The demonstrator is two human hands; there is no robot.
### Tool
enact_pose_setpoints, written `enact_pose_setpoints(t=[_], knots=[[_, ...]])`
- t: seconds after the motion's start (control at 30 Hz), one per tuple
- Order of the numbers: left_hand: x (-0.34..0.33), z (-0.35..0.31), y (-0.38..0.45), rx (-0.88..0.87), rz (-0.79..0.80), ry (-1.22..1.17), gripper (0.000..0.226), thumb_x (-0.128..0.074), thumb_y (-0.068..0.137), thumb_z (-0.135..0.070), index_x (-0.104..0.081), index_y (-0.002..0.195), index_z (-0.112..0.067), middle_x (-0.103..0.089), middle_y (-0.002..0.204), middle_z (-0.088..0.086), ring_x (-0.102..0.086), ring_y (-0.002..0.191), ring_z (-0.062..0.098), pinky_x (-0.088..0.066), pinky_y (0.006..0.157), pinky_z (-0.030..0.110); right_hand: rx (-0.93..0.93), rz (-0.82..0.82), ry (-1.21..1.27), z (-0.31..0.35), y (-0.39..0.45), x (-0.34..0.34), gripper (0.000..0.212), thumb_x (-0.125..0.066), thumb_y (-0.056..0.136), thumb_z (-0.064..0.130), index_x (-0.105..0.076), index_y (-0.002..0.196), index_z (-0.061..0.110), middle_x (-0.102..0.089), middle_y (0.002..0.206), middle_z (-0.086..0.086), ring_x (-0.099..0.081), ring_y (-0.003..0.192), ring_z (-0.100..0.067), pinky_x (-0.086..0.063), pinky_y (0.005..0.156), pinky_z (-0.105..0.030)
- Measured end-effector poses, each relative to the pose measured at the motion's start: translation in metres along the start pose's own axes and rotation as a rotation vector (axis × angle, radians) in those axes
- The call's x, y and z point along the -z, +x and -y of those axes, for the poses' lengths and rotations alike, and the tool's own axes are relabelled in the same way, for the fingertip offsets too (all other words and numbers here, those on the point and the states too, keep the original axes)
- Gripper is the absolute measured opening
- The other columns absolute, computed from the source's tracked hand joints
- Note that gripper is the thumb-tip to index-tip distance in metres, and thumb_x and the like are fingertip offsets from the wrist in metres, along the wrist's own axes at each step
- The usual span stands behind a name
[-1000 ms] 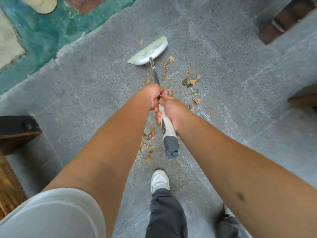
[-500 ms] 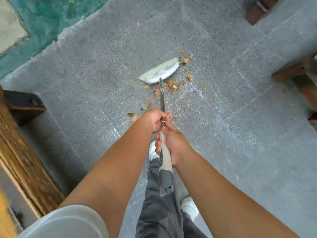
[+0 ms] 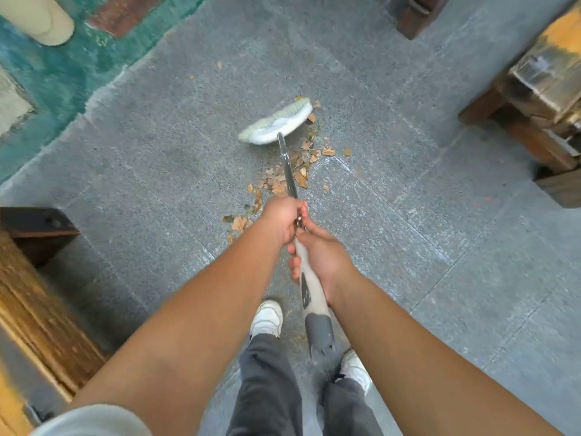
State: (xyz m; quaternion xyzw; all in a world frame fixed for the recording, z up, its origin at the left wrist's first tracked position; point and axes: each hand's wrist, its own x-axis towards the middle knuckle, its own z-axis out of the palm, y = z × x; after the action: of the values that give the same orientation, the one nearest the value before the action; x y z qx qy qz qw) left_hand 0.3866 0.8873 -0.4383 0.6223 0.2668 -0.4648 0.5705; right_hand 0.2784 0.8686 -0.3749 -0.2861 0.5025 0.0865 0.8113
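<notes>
My L hand [image 3: 283,220] & R hand [image 3: 323,256], fingers [image 3: 294,268] curled round the broom [image 3: 276,124] handle, leaves [image 3: 298,173] just my side of broom head: flick too hard & they'll scatter.

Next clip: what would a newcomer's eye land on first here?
Two bare arms run up the middle of the view to the left hand and the right hand, which both grip the handle of a broom. Its white head rests on the grey stone floor ahead of the person. Dry brown leaves lie scattered between the head and the hands.
</notes>
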Motion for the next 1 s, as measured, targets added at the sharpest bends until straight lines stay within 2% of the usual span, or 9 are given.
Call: enact_pose_setpoints(t=[0.1, 0.17, 0.27, 0.37, 0.5, 0.63, 0.77, 0.9, 1.0], knots=[[-0.011, -0.042, 0.036, -0.034, 0.021, 0.11, 0.015, -0.045, 0.093, 0.0, -0.053, 0.08, -0.002, -0.048, 0.064, 0.004, -0.045, 0.049, 0.011, -0.04, 0.05, 0.023, 0.018, 0.076, 0.152, 0.029, 0.031, -0.021, 0.044, -0.051, 0.093, 0.006, -0.055, 0.127, 0.033, -0.055, 0.062, -0.006, -0.047, 0.04, -0.012, -0.042, 0.037, -0.02], [-0.018, -0.065, 0.058, -0.044, 0.076, 0.121, 0.021, -0.041, 0.094, 0.001, -0.049, 0.075, -0.003, -0.045, 0.063, 0.005, -0.043, 0.043, 0.009, -0.038, 0.04, 0.019, 0.022, 0.154, 0.273, 0.042, 0.046, -0.032, 0.036, -0.048, 0.093, 0.004, -0.057, 0.119, 0.028, -0.054, 0.064, -0.004, -0.05, 0.044, -0.011, -0.045, 0.04, -0.019], [-0.026, -0.096, 0.093, -0.071, 0.142, 0.18, 0.022, -0.035, 0.093, 0.006, -0.043, 0.075, -0.004, -0.043, 0.066, 0.006, -0.041, 0.05, 0.01, -0.035, 0.037, 0.016, 0.018, 0.203, 0.352, 0.05, 0.064, -0.045, 0.029, -0.043, 0.099, 0.015, -0.056, 0.12, 0.031, -0.053, 0.069, -0.003, -0.051, 0.047, -0.012, -0.047, 0.044, -0.021], [-0.026, -0.115, 0.121, -0.032, 0.208, 0.211, 0.014, -0.037, 0.096, 0.0, -0.044, 0.085, -0.003, -0.046, 0.068, 0.005, -0.043, 0.054, 0.009, -0.039, 0.039, 0.016, 0.023, 0.121, 0.369, 0.063, 0.088, -0.059, 0.025, -0.039, 0.101, 0.019, -0.056, 0.115, 0.031, -0.05, 0.069, -0.004, -0.045, 0.046, -0.011, -0.041, 0.04, -0.019], [-0.023, -0.12, 0.147, 0.075, 0.249, 0.217, 0.008, -0.036, 0.097, -0.001, -0.044, 0.097, -0.001, -0.048, 0.073, 0.005, -0.045, 0.058, 0.008, -0.042, 0.044, 0.016, -0.016, 0.019, 0.345, 0.076, 0.115, -0.073, 0.03, -0.038, 0.101, 0.019, -0.052, 0.124, 0.032, -0.049, 0.064, -0.003, -0.043, 0.04, -0.01, -0.041, 0.04, -0.018], [-0.01, -0.107, 0.141, 0.099, 0.238, 0.356, 0.014, -0.038, 0.097, -0.002, -0.044, 0.11, 0.0, -0.052, 0.075, 0.004, -0.047, 0.054, 0.006, -0.044, 0.041, 0.015, -0.048, 0.003, 0.336, 0.047, 0.108, -0.072, 0.033, -0.039, 0.101, 0.021, -0.05, 0.125, 0.04, -0.05, 0.063, -0.001, -0.045, 0.041, -0.01, -0.04, 0.041, -0.019], [0.018, -0.067, 0.105, 0.11, 0.181, 0.467, 0.008, -0.041, 0.096, -0.001, -0.048, 0.1, 0.0, -0.054, 0.077, 0.006, -0.047, 0.052, 0.007, -0.044, 0.043, 0.016, -0.072, -0.024, 0.342, -0.007, 0.077, -0.073, 0.034, -0.038, 0.1, 0.02, -0.05, 0.122, 0.042, -0.049, 0.061, 0.0, -0.045, 0.044, -0.012, -0.04, 0.043, -0.021], [0.052, -0.023, 0.076, 0.101, 0.133, 0.541, 0.022, -0.035, 0.095, 0.005, -0.047, 0.111, -0.003, -0.056, 0.075, 0.006, -0.045, 0.052, 0.009, -0.04, 0.044, 0.021, -0.112, -0.058, 0.361, -0.06, 0.04, -0.078, 0.035, -0.036, 0.1, 0.019, -0.052, 0.118, 0.045, -0.046, 0.064, -0.001, -0.043, 0.045, -0.013, -0.039, 0.043, -0.022], [0.075, 0.006, 0.054, 0.119, 0.092, 0.616, 0.023, -0.035, 0.093, 0.006, -0.046, 0.112, -0.003, -0.057, 0.074, 0.006, -0.045, 0.051, 0.009, -0.039, 0.042, 0.021, -0.146, -0.066, 0.383, -0.094, 0.01, -0.082, 0.036, -0.036, 0.101, 0.02, -0.052, 0.117, 0.048, -0.045, 0.064, -0.002, -0.043, 0.044, -0.013, -0.039, 0.044, -0.022]])
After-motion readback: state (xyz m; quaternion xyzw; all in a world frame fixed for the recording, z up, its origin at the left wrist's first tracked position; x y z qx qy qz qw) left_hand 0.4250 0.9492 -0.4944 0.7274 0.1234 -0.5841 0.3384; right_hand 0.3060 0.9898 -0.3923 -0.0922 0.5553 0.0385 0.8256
